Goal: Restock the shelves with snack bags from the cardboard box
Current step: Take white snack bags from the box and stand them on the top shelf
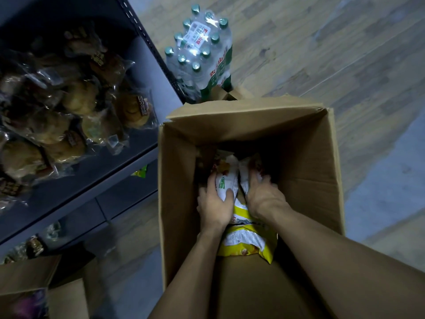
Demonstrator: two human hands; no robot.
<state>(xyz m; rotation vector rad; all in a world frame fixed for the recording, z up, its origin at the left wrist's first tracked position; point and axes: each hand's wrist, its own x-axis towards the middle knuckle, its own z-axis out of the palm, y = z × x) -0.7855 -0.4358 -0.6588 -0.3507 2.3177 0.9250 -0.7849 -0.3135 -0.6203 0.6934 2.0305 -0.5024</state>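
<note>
Hands gripping snack bags, box

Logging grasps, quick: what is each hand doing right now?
Left hand: grips a white snack bag inside the cardboard box.
Right hand: grips another white snack bag beside it.

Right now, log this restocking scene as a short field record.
box: open cardboard box on the floor
left hand: left hand grips a white snack bag inside it
right hand: right hand grips a second white bag
also in box: yellow snack bag
shelf: shelf stocked with clear-wrapped pastries
behind box: shrink-wrapped water bottles
</note>
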